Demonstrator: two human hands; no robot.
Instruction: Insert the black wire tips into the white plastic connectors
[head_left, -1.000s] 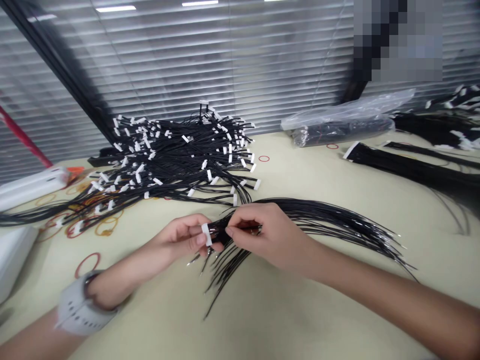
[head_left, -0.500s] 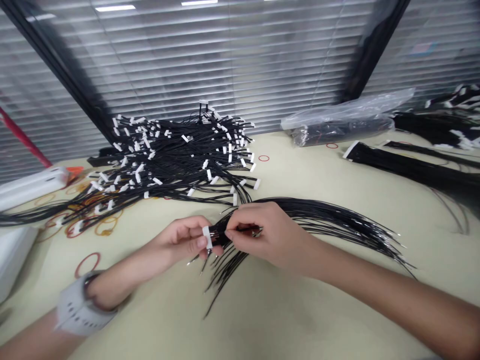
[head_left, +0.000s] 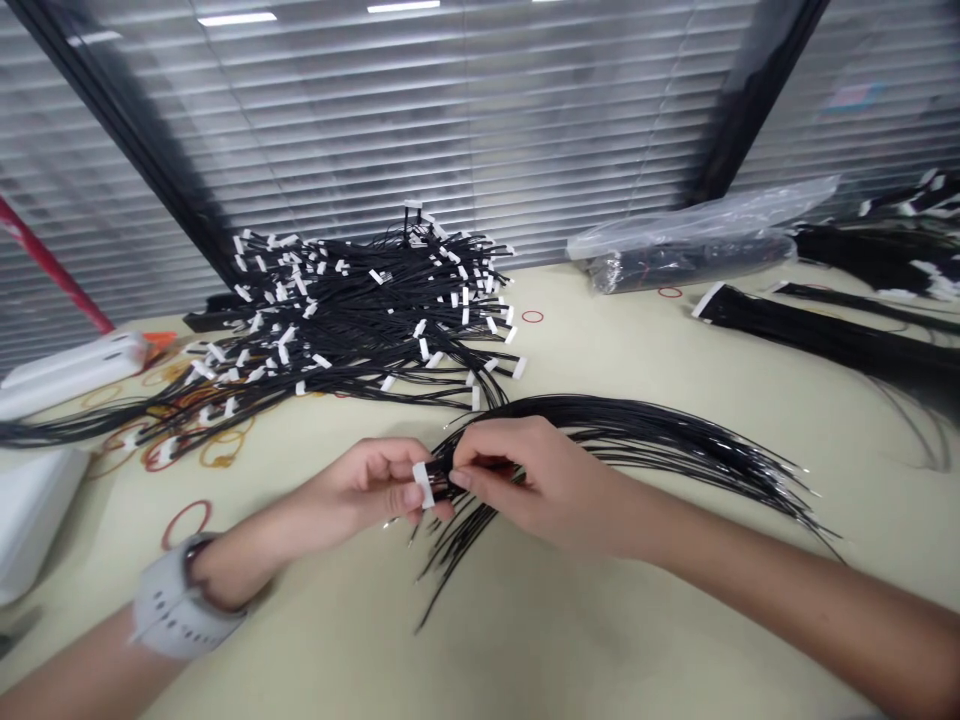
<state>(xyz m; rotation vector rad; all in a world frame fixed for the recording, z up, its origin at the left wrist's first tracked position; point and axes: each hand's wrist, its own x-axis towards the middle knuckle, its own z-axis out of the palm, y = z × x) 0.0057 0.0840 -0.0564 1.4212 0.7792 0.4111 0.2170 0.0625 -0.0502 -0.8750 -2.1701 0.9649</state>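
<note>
My left hand (head_left: pixel 375 485) pinches a small white connector (head_left: pixel 424 484) between thumb and fingertips. My right hand (head_left: pixel 525 480) meets it from the right, fingers pinched on a thin black wire whose end sits at the connector. Both hands rest over a fanned bundle of loose black wires (head_left: pixel 660 440) lying on the pale table (head_left: pixel 600 620). The wire tips spread out to the right and toward me. A grey watch band (head_left: pixel 176 610) is on my left wrist.
A large pile of black wires with white connectors (head_left: pixel 352 320) lies behind my hands. Rubber bands (head_left: pixel 184 520) are scattered at left by white boxes (head_left: pixel 67 370). A clear plastic bag (head_left: pixel 697 240) and more black wire bundles (head_left: pixel 825 335) lie at the right. Window blinds stand behind.
The hands have stayed together at the connector, with the right fingers shifting slightly closer to it. The view has drifted a little; nothing else has moved.
</note>
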